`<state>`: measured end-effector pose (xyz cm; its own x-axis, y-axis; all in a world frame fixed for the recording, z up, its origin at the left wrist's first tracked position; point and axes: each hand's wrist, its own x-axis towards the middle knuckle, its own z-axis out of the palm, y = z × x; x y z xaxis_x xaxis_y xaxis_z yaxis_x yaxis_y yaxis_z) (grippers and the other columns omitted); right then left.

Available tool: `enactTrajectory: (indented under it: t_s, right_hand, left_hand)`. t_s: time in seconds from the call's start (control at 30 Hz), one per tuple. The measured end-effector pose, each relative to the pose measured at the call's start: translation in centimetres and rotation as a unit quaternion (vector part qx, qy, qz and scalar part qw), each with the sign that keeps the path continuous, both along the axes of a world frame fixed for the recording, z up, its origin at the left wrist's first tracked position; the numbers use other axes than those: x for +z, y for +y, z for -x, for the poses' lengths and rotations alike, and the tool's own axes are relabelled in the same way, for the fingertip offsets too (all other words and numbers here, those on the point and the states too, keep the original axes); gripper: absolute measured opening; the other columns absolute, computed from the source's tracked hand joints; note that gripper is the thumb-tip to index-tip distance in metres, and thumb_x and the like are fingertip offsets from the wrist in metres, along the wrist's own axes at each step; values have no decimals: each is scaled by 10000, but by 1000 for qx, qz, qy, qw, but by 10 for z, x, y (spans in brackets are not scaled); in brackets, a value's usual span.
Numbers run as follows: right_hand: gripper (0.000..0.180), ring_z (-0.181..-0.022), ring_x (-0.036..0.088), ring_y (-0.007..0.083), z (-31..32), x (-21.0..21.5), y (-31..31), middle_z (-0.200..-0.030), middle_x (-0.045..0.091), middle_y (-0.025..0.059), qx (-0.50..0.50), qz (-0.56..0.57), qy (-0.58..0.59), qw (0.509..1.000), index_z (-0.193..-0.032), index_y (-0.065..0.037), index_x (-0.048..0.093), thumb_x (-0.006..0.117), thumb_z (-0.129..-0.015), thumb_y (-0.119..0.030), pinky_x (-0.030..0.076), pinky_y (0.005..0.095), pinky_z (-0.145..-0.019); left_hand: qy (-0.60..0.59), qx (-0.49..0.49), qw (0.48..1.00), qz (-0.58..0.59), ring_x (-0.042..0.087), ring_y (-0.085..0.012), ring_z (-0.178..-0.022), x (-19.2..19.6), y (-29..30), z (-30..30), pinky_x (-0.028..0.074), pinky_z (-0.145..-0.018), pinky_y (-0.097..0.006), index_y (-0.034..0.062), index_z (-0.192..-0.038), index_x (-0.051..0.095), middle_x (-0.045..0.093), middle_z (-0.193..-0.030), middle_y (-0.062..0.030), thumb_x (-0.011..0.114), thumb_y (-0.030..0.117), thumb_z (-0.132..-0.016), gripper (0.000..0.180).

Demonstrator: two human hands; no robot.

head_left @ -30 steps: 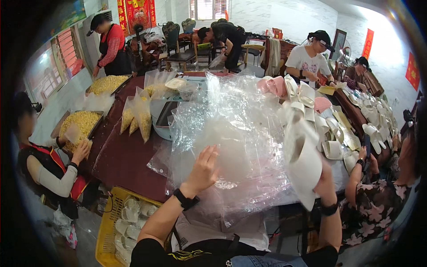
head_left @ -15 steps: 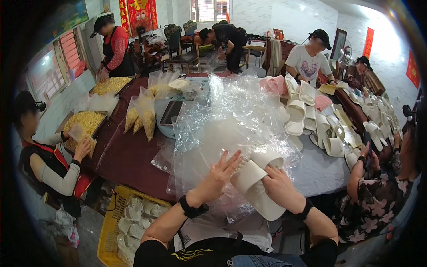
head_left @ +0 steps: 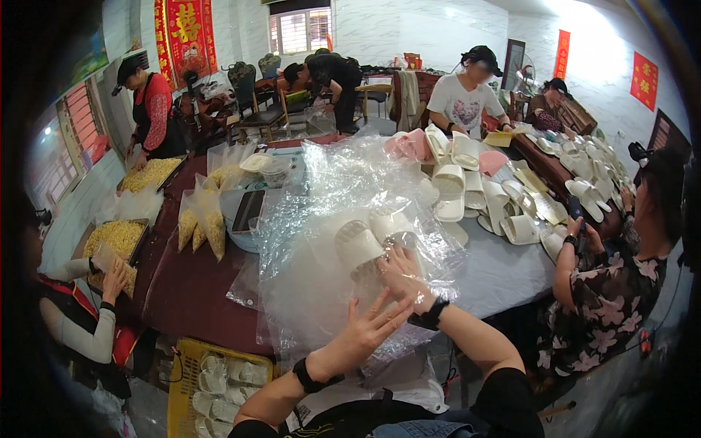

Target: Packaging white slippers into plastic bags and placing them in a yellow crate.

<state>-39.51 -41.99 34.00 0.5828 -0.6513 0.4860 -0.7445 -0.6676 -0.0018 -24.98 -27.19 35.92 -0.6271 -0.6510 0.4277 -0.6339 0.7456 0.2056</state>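
A pair of white slide slippers (head_left: 358,245) lies toe-first over the stack of clear plastic bags (head_left: 307,288) in front of me. Clear film shows over their front, and they appear to be inside the top bag. My right hand (head_left: 403,277) is at their heel end, its fingers closed about the slippers and partly hidden by them and the film. Nearer to me, my left hand (head_left: 364,336) is open and holds nothing, its fingers spread above the bags beside my right wrist.
White slippers (head_left: 496,197) are heaped on the table's right. A yellow crate (head_left: 177,394) of bagged slippers stands at lower left. Left of the bags are filled pouches (head_left: 212,230) and trays of yellow pieces (head_left: 120,237). Co-workers stand around, one close at right (head_left: 613,285).
My right hand has pushed the slippers forward and left, from the near edge of the bags to under the film. My left hand has drawn back toward me. The view has shifted right.
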Motion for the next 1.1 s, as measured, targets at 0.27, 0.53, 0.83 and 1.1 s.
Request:
enactTrajectory:
  t_s: [0.27, 0.53, 0.83, 1.1]
  right_hand:
    - [263, -1411, 396, 399, 3, -50, -31, -1534, 376, 252, -17, -52, -29, 998, -1119, -3, 666, 532, -907, -82, 355, 537, -1115]
    - [512, -1403, 421, 435, 54, 7, 52, -1646, 248, 186, 59, -125, -5, 990, -1333, -84, 609, 567, -843, 56, 386, 506, -1113]
    - [274, -885, 741, 280, 177, 88, 110, -954, 757, 115, 155, -389, -270, 867, -1157, -23, 711, 626, -902, 27, 571, 341, -808]
    - [585, -1558, 139, 196, 166, 46, 71, -1669, 251, -10, 76, 14, 270, 960, -1419, -281, 571, 707, -870, -133, 237, 548, -1183]
  left_hand:
    - [-1, -88, 991, -103, 160, -351, -1561, -5, 22, 3, 202, -1055, -800, 171, -1592, 308, 225, -1683, -81, 617, 24, -825, 840]
    - [-6, 45, 994, -98, 176, -356, -1558, -39, 3, -57, 32, -1191, -669, 106, -1528, 396, 283, -1646, -152, 657, -32, -696, 884]
    - [-23, 26, 997, -76, 275, -378, -1512, -53, -6, -60, 141, -1146, -728, 157, -1428, 505, 367, -1597, -123, 694, 25, -711, 753]
    - [-8, 18, 994, -108, 262, -345, -1527, -50, -5, -66, 65, -1198, -666, 241, -1312, 650, 477, -1543, -40, 711, 43, -798, 554]
